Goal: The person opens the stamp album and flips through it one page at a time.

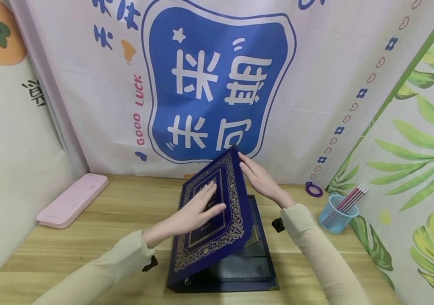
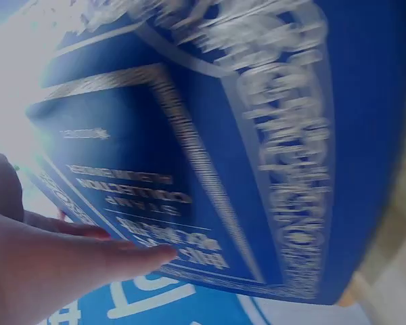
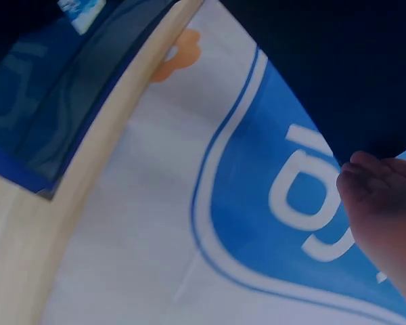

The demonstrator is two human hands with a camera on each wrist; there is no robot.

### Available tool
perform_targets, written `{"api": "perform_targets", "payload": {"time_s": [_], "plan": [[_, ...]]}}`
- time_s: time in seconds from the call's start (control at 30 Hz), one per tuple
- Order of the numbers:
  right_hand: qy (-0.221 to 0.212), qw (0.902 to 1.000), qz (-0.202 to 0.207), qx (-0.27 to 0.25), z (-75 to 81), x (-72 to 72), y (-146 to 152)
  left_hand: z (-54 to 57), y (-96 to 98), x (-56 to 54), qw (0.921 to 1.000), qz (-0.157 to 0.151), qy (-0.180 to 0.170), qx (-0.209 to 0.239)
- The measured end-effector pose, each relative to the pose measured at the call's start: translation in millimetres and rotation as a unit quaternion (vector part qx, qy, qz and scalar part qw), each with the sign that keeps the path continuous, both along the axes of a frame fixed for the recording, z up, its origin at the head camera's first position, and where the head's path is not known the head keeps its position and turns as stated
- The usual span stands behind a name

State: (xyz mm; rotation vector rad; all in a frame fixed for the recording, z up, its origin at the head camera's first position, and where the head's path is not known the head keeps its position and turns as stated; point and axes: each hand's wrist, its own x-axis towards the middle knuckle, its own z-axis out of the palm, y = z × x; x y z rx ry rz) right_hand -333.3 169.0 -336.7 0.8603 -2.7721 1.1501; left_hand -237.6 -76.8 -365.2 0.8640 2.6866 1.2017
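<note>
A dark blue stamp album (image 1: 209, 212) with gold ornamental borders stands on the table with its front cover tilted up. The left hand (image 1: 197, 214), fingers straight and thumb spread, lies over the outer face of that cover. In the left wrist view, the left fingers (image 2: 149, 256) are by the cover's printed title. At the raised cover's far right corner is the right hand (image 1: 260, 180), its fingers extended and touching the edge. Dark pages (image 1: 236, 267) show in the gap beneath the cover. The right wrist view shows the right fingertips (image 3: 355, 176) against the cover's dark corner.
A pink pencil case (image 1: 73, 199) lies at the back left. Toward the back right stand a light blue cup (image 1: 336, 220) of pencils and a purple ring (image 1: 313, 190). Printed cloth (image 1: 98, 97) hangs behind and beside the wooden table (image 1: 125, 241).
</note>
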Motion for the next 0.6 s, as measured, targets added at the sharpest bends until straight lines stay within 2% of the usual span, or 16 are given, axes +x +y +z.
{"api": "perform_targets", "payload": {"time_s": [0.17, 0.33, 0.43, 0.6], "plan": [[0.025, 0.9997, 0.005, 0.004, 10.2, 0.7, -19.3, 23.6, 9.7, -7.4, 0.9995, 0.024, -0.02, 0.005], [0.039, 0.9992, 0.002, 0.007, 16.5, 2.0, -32.2, 43.5, 18.8, -9.1, 0.9974, 0.061, -0.038, 0.009], [0.042, 0.9991, 0.004, 0.006, 18.4, 1.5, -37.1, 50.0, 21.2, -8.9, 0.9955, 0.082, -0.048, -0.004], [0.041, 0.9991, 0.011, 0.009, 18.8, 2.2, -39.7, 56.1, 18.9, -7.0, 0.9933, 0.093, -0.068, -0.005]]}}
